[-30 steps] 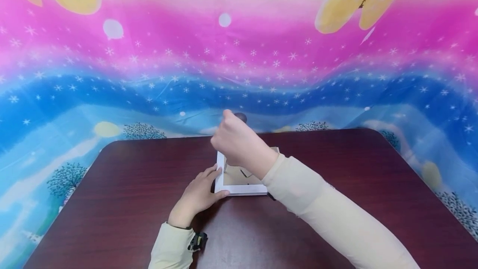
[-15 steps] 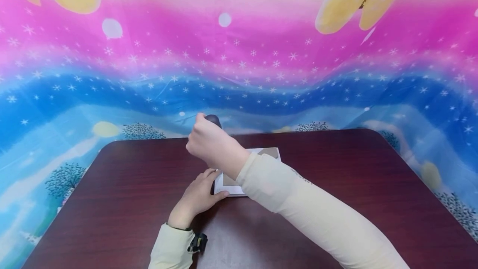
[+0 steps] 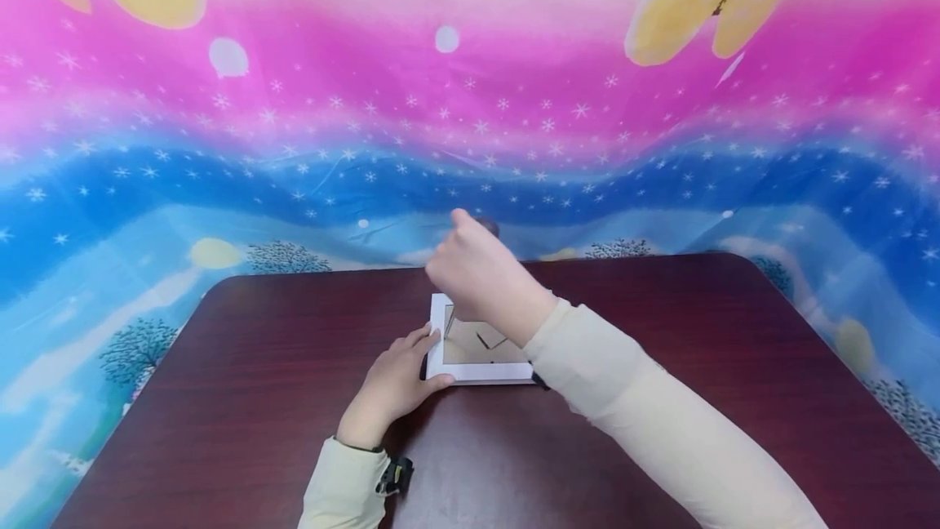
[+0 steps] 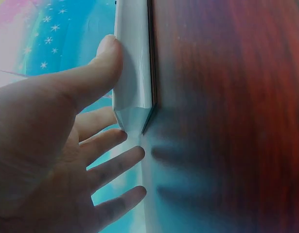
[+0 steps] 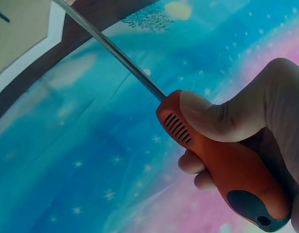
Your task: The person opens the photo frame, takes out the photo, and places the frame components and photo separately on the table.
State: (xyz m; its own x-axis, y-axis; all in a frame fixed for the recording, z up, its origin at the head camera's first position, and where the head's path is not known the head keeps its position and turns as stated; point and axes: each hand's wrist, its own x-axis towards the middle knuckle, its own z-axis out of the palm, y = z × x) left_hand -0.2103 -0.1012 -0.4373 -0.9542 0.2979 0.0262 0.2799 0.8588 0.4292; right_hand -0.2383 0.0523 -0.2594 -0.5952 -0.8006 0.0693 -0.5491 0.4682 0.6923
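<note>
A shallow white-rimmed frame (image 3: 485, 374) with a beige-brown panel inside lies on the table. My left hand (image 3: 389, 386) rests at its near left corner. In the left wrist view the thumb (image 4: 108, 60) presses one white side, while the other fingers extend fairly straight past the corner. My right hand (image 3: 481, 268) is raised over the frame, gripping a screwdriver by its orange handle (image 5: 227, 162), the thumb lying along it. The metal shaft (image 5: 117, 56) slants down towards the frame's left side. Its tip falls outside the right wrist view, so contact is hidden.
The dark reddish wooden table (image 3: 279, 349) extends around the frame. Behind it hangs a colourful cloth backdrop (image 3: 470, 129) with snowflakes and trees. A thin dark bent line (image 3: 485, 341) shows on the panel. My right forearm (image 3: 646, 398) crosses over the table's right side.
The right hand with the screwdriver swung left over the frame's left edge, then came back right to about where it started. The left hand and the frame stay in place.
</note>
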